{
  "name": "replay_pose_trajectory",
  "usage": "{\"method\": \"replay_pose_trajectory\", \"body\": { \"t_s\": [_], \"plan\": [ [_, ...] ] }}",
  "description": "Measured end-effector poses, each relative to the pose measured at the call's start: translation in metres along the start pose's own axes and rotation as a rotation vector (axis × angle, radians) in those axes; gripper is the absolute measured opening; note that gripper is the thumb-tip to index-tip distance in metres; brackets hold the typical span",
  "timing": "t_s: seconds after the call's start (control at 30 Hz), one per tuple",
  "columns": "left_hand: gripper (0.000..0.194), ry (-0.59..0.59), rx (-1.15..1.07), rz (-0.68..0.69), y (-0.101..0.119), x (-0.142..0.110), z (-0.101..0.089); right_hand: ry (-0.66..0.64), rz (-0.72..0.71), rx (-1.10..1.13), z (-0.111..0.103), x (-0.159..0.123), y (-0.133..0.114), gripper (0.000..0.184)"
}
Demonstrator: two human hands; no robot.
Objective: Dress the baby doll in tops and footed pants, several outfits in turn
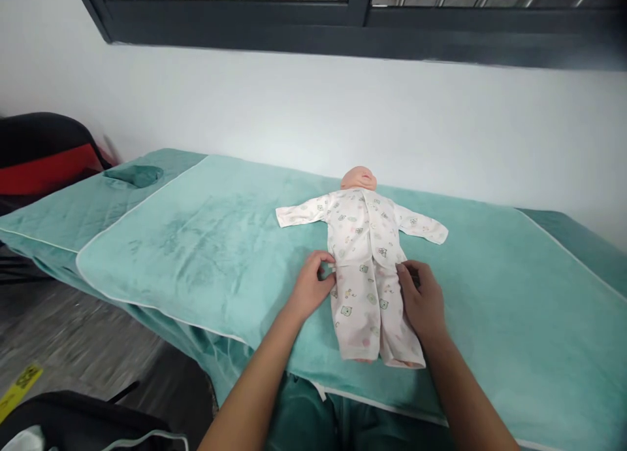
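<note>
A baby doll [359, 178] lies on its back on the green cover, its head toward the wall. It wears a white long-sleeved top [360, 225] printed with small animals, both sleeves spread sideways, and matching trousers [355, 307]. At the waist on the left side, my left hand [312, 286] has its thumb and index finger curled at the trousers' edge. On the opposite side, my right hand [425, 300] pinches the waist edge, with some fingertips hidden. The doll's hands are out of sight; only a little of its feet shows below the trouser legs.
The green cover [196, 242] spreads over a long bed with a face hole [134, 175] at the left end. A white wall [245, 104] and a dark window frame [235, 29] run behind. At left stands a black chair [44, 134]; a black bag-like object [73, 421] sits lower left.
</note>
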State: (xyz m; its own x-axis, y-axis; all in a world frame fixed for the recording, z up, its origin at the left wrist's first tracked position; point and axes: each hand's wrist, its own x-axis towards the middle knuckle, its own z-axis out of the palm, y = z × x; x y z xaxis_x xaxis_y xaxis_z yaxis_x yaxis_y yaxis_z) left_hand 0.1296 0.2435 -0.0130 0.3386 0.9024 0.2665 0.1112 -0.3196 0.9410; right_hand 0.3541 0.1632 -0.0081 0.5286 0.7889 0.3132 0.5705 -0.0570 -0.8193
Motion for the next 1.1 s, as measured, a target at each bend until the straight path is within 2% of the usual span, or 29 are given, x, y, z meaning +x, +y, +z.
{"method": "replay_pose_trajectory", "body": {
  "t_s": [0.13, 0.2, 0.27, 0.33, 0.4, 0.5, 0.6, 0.8, 0.97, 1.1],
  "plan": [
    [0.012, -0.037, -0.097, -0.128, 0.004, 0.001, -0.003, -0.055, 0.037, 0.073, -0.008, 0.0, 0.003, 0.035],
    [0.014, -0.006, -0.074, -0.136, 0.005, 0.009, -0.012, -0.085, 0.031, 0.086, -0.017, 0.01, 0.015, 0.033],
    [0.022, 0.083, 0.111, -0.113, 0.002, 0.025, -0.028, -0.085, 0.03, 0.032, -0.029, 0.032, 0.033, 0.034],
    [0.037, 0.205, 0.421, -0.087, -0.004, 0.044, -0.049, 0.018, 0.059, -0.136, -0.041, 0.062, 0.055, 0.039],
    [0.052, 0.275, 0.705, -0.137, -0.011, 0.064, -0.07, 0.114, 0.105, -0.288, -0.05, 0.095, 0.075, 0.055],
    [0.058, 0.229, 0.914, -0.231, -0.021, 0.086, -0.09, 0.086, 0.191, -0.429, -0.054, 0.138, 0.096, 0.072],
    [0.05, 0.183, 0.979, -0.205, -0.027, 0.096, -0.093, 0.043, 0.235, -0.536, -0.051, 0.163, 0.107, 0.067],
    [0.041, 0.333, 0.945, -0.148, -0.037, 0.094, -0.092, 0.073, 0.181, -0.507, -0.054, 0.172, 0.119, 0.049],
    [0.041, 0.46, 0.937, -0.153, -0.043, 0.092, -0.094, 0.232, 0.116, -0.425, -0.062, 0.169, 0.126, 0.036],
    [0.043, 0.47, 0.922, -0.152, -0.045, 0.092, -0.094, 0.359, 0.089, -0.403, -0.062, 0.167, 0.126, 0.036]
  ]
}}
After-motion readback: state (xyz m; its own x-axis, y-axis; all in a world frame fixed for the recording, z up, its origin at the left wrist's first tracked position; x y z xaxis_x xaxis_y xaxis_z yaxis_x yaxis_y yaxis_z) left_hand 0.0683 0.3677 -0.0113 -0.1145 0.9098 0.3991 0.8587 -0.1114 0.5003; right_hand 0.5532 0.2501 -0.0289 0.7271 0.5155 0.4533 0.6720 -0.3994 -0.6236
